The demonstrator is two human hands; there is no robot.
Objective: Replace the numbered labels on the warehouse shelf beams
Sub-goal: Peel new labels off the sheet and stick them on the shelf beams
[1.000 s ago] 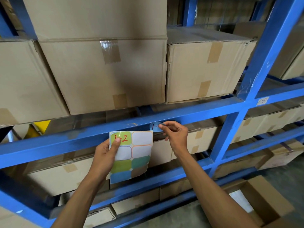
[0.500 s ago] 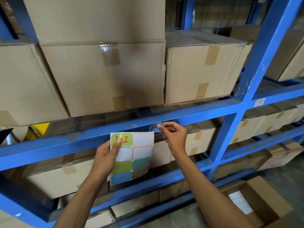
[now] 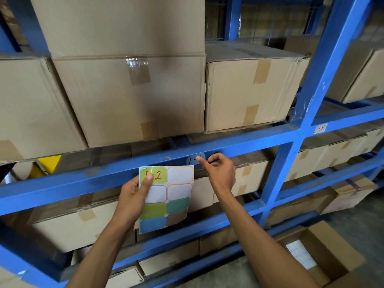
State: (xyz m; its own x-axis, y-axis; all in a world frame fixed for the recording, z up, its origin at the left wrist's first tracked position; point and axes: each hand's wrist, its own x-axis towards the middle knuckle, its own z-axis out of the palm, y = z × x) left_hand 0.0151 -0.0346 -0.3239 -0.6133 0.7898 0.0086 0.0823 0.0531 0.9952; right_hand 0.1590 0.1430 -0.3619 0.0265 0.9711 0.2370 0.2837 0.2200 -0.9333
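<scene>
My left hand holds a sticker sheet in front of the blue shelf beam, thumb on the green label marked "1-2". The sheet also has blank white squares and several coloured labels lower down. A small blue label with a dark number lies on the beam just right of the sheet's top. My right hand touches that label with the index fingertip, the other fingers curled behind it. A white label reading "1-5" sticks on the beam to the right of the upright.
Large taped cardboard boxes fill the shelf above the beam, and smaller ones sit on the lower levels. A blue upright rises on the right. An open box stands on the floor at lower right. A yellow item shows at left.
My right hand went from pinching the blue label at the beam to pressing it flat with the index fingertip. The sticker sheet in my left hand stayed in place.
</scene>
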